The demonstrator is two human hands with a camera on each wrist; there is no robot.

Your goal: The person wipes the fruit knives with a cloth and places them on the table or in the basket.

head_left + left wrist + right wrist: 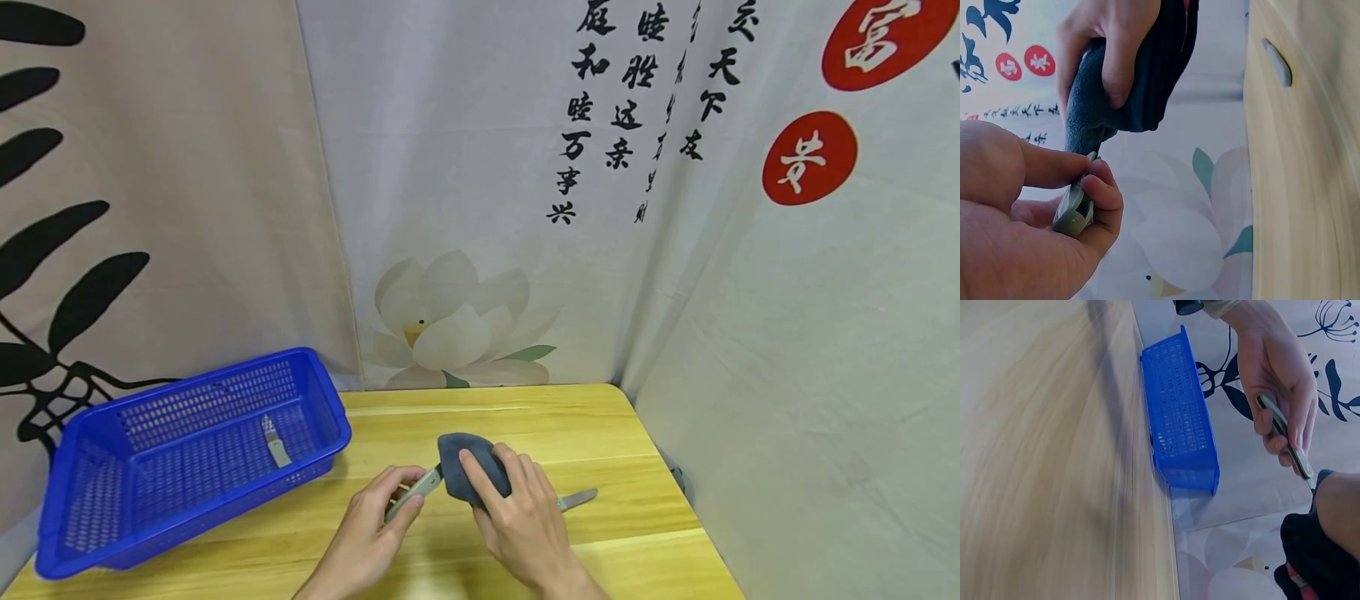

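Note:
My left hand (366, 521) grips a utensil by its slim grey-green handle (414, 495); the handle slants up toward the right. The utensil's far end is wrapped in a dark grey-blue cloth (456, 457), so its kind is hidden. My right hand (527, 518) holds that cloth, its fingers pressed over the front of it. In the left wrist view the cloth (1088, 119) hangs in thick folds under the right thumb. The right wrist view shows the handle (1283, 429) between left thumb and fingers, with a thin metal neck entering the cloth.
On the wooden table (660, 533), a small knife (581, 499) lies just right of my right hand, which partly covers its handle. A blue plastic basket (187, 533) stands at the left, holding a fork (276, 443) with a pale handle. Printed curtains (480, 167) hang behind.

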